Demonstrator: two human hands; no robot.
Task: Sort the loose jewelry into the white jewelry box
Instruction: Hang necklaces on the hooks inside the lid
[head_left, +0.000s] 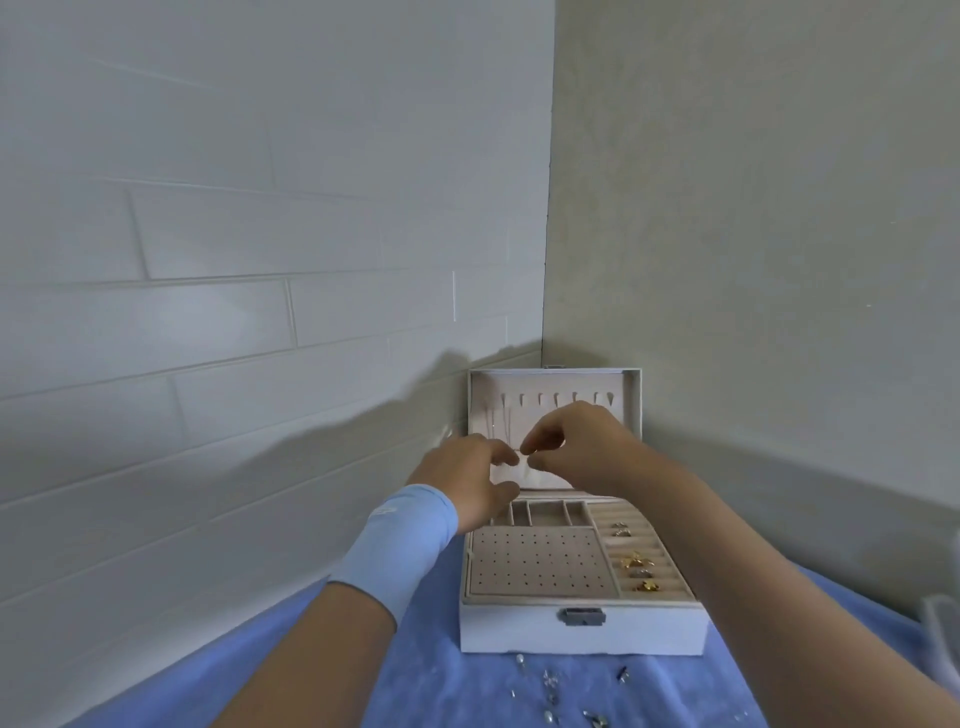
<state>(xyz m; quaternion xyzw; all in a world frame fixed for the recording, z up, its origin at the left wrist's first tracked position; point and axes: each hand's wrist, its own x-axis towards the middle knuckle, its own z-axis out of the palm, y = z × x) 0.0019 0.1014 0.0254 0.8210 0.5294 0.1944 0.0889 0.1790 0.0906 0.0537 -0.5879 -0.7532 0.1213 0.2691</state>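
Observation:
The white jewelry box stands open on a blue cloth, its lid upright against the wall corner. Several rings sit in the ring rolls on the right of the tray. A thin chain hangs from a hook at the lid's left. My left hand and my right hand meet in front of the lid, fingertips pinching something very small between them; what it is I cannot make out. Loose jewelry pieces lie on the cloth in front of the box.
The blue cloth covers the table. A tiled wall rises on the left and a plain wall on the right, meeting just behind the box. A pale blurred object shows at the right edge.

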